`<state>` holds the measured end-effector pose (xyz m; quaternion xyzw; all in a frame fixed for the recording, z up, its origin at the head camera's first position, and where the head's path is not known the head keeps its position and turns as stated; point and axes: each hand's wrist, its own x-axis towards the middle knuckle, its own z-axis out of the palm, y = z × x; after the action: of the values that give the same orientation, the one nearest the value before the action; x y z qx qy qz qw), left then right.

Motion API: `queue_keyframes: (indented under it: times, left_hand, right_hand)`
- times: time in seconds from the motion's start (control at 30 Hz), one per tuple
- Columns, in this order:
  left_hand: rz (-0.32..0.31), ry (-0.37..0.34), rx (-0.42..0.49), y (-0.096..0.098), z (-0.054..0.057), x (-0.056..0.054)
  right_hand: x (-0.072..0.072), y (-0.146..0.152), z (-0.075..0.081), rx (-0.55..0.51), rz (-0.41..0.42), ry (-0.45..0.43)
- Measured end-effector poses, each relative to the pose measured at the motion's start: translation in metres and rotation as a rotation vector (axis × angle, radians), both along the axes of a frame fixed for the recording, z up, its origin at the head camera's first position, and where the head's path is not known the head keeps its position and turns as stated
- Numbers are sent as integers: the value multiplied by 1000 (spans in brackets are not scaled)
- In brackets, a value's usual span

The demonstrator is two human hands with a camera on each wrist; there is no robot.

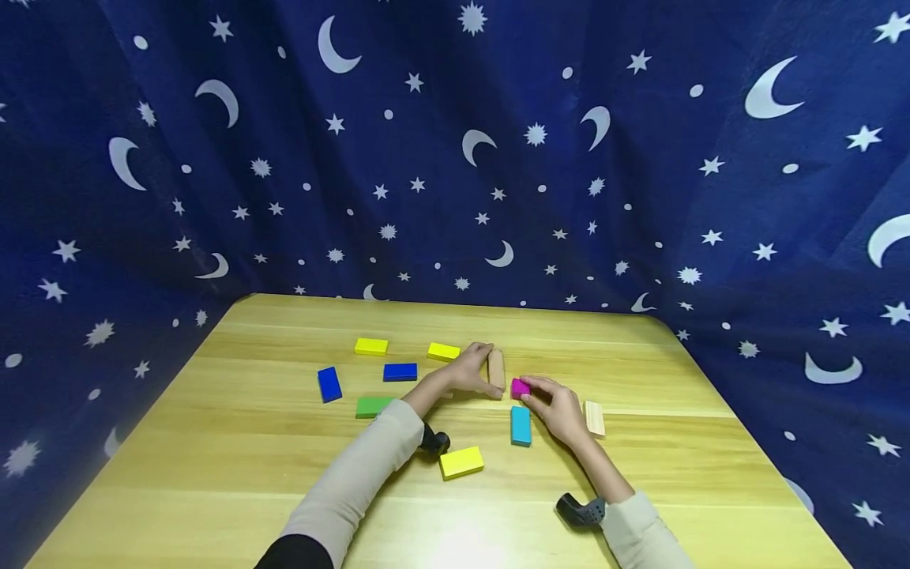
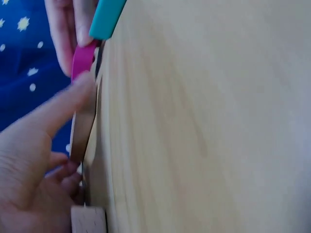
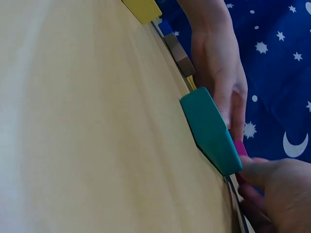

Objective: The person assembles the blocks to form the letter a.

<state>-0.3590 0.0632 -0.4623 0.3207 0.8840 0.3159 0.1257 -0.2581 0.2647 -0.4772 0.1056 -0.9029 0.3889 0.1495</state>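
Note:
My left hand (image 1: 471,370) spans a plain wooden block (image 1: 496,370), with the thumb at its near end and the fingers at its far end. Just to the right, my right hand (image 1: 558,409) pinches a magenta block (image 1: 520,388) between thumb and fingers. A turquoise block (image 1: 520,427) lies in front of the magenta one, near the right thumb. In the left wrist view, the left thumb partly covers the wooden block (image 2: 82,128). The turquoise block (image 3: 209,131) hides much of the magenta block (image 3: 240,148) in the right wrist view.
Yellow blocks (image 1: 371,347), blue blocks (image 1: 400,372) and a green block (image 1: 374,407) lie left of the hands. Another yellow block (image 1: 461,463) lies nearer. A pale wooden block (image 1: 594,419) is right of my right hand. A starry curtain (image 1: 426,158) surrounds the wooden table (image 1: 249,474).

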Motion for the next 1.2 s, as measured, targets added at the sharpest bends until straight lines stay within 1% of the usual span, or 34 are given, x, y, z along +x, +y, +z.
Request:
queue_keyframes:
  times: [0.1,0.17,0.27,0.33,0.43,0.53,0.63,0.7,0.87,1.03,1.2]
  left_hand:
    - [-11,-25,30,-6,-2,-2]
    - [-15,-27,37,-8,-4,-4]
    - [-25,-8,27,-9,-5,-6]
    - [-33,13,12,-10,-6,-7]
    - [-31,38,6,-9,-7,-6]
    - [-18,40,15,-10,-7,-6]
    - [-4,35,16,-9,-8,-5]
    - [5,28,24,-9,-8,-5]
    - [10,24,44,-9,-9,-6]
    - [9,20,52,-10,-10,-6]
    - [15,14,74,-10,-9,-6]
  right_hand:
    - [5,-2,1,-26,71,-21]
    - [8,-3,1,-42,113,-40]
    - [10,-7,-1,-58,151,-62]
    - [11,-9,-2,-44,164,-56]
    - [13,-12,-5,-9,169,-9]
    - [16,-13,-6,25,157,90]
    - [19,-12,-7,22,147,177]
    - [21,-12,-8,19,157,230]
    - [21,-12,-9,28,199,267]
    - [17,-14,-11,60,198,270]
    - [12,-16,-13,72,218,268]
